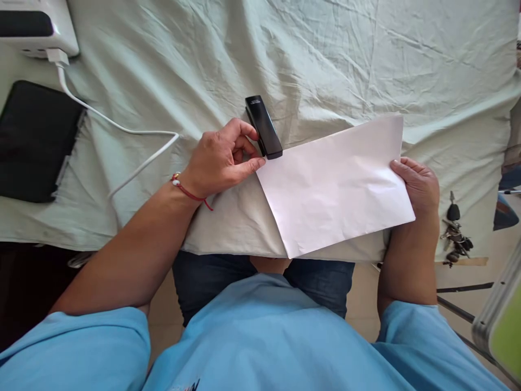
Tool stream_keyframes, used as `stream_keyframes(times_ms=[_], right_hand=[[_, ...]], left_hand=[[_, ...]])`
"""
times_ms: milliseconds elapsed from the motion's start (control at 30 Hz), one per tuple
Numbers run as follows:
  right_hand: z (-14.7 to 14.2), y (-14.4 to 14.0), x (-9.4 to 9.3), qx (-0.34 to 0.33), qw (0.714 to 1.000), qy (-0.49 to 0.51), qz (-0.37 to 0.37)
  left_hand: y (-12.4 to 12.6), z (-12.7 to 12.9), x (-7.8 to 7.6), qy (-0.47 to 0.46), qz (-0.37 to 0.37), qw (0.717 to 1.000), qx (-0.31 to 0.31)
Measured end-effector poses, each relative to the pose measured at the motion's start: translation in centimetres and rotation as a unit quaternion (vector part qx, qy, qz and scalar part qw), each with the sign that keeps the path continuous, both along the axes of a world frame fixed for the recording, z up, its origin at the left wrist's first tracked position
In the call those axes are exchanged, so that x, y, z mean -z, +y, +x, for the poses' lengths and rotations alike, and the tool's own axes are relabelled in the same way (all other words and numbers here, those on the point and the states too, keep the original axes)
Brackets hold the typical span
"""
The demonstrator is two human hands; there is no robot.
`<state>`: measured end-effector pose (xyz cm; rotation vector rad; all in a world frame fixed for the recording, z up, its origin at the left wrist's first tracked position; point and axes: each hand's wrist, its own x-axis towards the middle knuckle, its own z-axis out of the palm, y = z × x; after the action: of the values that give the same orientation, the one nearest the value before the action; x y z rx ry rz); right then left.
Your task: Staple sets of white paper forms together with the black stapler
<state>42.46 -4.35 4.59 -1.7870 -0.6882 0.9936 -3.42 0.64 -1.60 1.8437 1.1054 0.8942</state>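
Note:
A small black stapler lies at a slant on the cloth, its near end at the upper left corner of the white paper. My left hand is at the stapler's left side, fingers curled against it. The thumb tip rests where the stapler's end meets the paper corner; whether it also pinches the paper cannot be made out. My right hand grips the paper's right edge, thumb on top and the other fingers mostly hidden. The paper looks like more than one layer and extends slightly past the table's front edge.
A pale green cloth covers the table in wrinkles. At the left are a white device, its white cable and a black flat case. A bunch of keys lies beyond my right wrist. A green-topped, metal-edged object stands lower right.

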Motion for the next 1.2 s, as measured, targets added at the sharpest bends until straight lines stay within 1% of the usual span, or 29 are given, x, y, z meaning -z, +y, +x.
stream_keyframes(times_ms=[133,233,333,467,733,867,967,1133,1200], right_hand=[[0.5,-0.1,0.1,-0.004,1.000,-0.009,0.004],[0.8,-0.2,0.0,-0.018,1.000,-0.016,-0.014],[0.8,-0.3,-0.3,-0.035,0.999,-0.020,-0.036],[0.5,-0.3,-0.6,-0.031,0.999,-0.015,-0.041],[0.9,-0.2,-0.6,-0.006,0.999,-0.008,-0.039],[1.1,-0.3,-0.5,-0.003,1.000,-0.008,-0.017],[1.1,-0.4,-0.4,0.013,1.000,-0.013,0.000],[1.2,-0.3,-0.2,0.007,1.000,-0.018,0.005],[1.2,-0.2,-0.2,0.012,1.000,-0.017,0.004]], left_hand=[[0.1,0.5,0.1,0.026,0.007,1.000,-0.010],[0.0,0.7,-0.2,0.040,0.020,0.999,-0.018],[0.0,0.8,-0.5,0.065,0.052,0.996,-0.016],[0.0,0.8,-0.9,0.078,0.102,0.992,0.008],[0.2,0.3,-1.0,0.058,0.093,0.992,0.066],[0.3,0.5,-1.2,0.043,0.125,0.990,0.058],[0.3,0.6,-0.8,0.039,0.138,0.989,0.045],[0.1,0.5,0.2,-0.062,0.134,0.989,0.022],[0.1,0.5,0.2,-0.065,0.145,0.987,0.029]])
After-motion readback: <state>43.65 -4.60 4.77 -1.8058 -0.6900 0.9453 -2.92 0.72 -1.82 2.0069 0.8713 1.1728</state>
